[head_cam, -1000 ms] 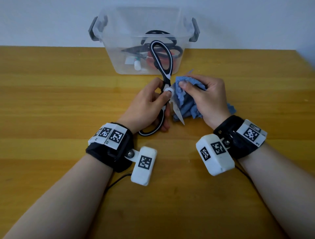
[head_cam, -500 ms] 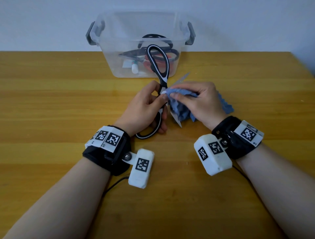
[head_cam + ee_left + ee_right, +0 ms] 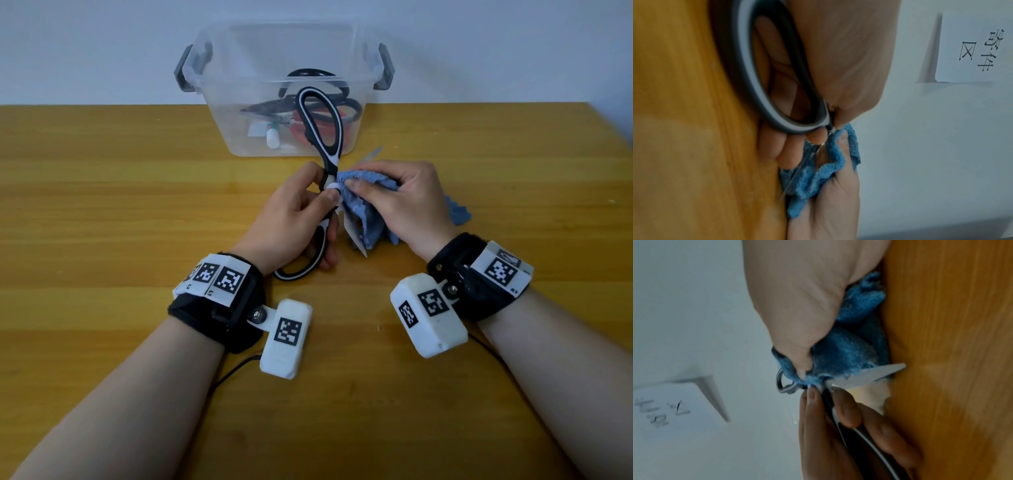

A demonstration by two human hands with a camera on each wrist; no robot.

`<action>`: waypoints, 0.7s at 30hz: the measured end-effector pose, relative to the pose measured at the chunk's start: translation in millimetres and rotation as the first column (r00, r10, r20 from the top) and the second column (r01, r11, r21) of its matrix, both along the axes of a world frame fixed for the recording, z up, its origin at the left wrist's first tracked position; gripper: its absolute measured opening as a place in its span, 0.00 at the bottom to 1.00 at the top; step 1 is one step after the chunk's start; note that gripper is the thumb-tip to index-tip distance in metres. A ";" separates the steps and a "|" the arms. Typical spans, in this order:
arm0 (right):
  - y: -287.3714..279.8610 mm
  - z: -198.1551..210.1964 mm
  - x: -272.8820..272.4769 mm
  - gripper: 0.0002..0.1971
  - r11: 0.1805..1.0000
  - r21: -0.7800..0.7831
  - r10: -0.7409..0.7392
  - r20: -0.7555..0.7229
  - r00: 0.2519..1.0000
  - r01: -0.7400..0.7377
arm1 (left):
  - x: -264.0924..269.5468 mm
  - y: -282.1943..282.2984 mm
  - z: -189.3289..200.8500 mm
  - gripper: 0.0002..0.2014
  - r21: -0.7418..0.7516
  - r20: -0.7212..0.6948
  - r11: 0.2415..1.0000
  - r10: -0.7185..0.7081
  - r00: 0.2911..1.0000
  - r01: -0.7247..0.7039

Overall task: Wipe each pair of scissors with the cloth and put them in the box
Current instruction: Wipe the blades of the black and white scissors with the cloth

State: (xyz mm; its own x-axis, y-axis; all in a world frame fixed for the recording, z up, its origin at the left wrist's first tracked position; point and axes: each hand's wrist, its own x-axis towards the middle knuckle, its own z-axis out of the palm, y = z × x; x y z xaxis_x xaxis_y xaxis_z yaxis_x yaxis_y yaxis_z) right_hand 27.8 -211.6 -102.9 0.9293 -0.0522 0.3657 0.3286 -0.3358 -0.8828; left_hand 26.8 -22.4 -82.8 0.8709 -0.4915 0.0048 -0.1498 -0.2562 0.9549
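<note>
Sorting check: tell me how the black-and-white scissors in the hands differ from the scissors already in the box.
The black-and-white scissors are in front of the clear box, gripped by the left hand; the boxed scissors lie loose inside. The held pair is spread open, with a blue cloth in the right hand on one blade; the boxed pair touches no cloth. Both have dark loop handles.

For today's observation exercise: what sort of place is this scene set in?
Probably a plain indoor workroom or office: a bare wooden table against a blank pale wall, with a printed paper sign posted on it.
</note>
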 end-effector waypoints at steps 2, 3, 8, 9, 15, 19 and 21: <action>0.3 -0.7 2.8 0.07 0.993 0.074 -0.097 0.024 0.995 0.095 | -0.1 -0.3 1.0 0.06 0.009 0.007 1.000 0.005 1.000 -0.005; 0.6 -0.5 3.0 0.07 0.985 0.119 -0.129 0.030 0.991 0.124 | -0.3 -0.6 1.2 0.06 0.011 0.007 1.000 0.009 1.000 -0.009; -0.3 0.1 -1.6 0.10 0.997 0.079 0.014 0.021 1.000 -0.015 | 0.5 -1.3 0.9 0.06 -0.008 -0.005 1.000 0.018 1.000 -0.018; 0.4 0.5 -2.4 0.10 0.998 0.014 0.057 0.015 0.998 -0.057 | 0.1 -1.3 1.7 0.06 -0.015 -0.010 1.000 0.016 1.000 -0.016; 1.3 -2.9 3.7 0.09 0.990 0.086 -0.111 0.029 0.993 0.108 | 0.4 -1.7 0.9 0.07 -0.022 -0.029 0.999 0.031 0.999 -0.031; -7.7 -3.6 10.1 0.06 0.894 0.356 -0.323 0.093 0.942 0.271 | 1.6 -2.2 -0.8 0.09 -0.060 -0.059 0.993 0.095 0.994 -0.098; -13.5 -1.7 12.8 0.07 0.807 0.500 -0.405 0.084 0.911 0.313 | 2.2 -2.3 -1.2 0.08 -0.077 -0.071 0.990 0.110 0.991 -0.115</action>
State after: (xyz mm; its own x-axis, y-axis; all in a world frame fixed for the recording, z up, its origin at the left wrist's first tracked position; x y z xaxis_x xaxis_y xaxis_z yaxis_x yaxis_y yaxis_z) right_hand 40.5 -225.1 -104.6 0.7311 -0.5754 0.3667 0.4325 -0.0249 -0.9013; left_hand 29.1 -24.7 -84.0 0.9204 -0.3905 -0.0196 -0.0595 -0.1894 0.9801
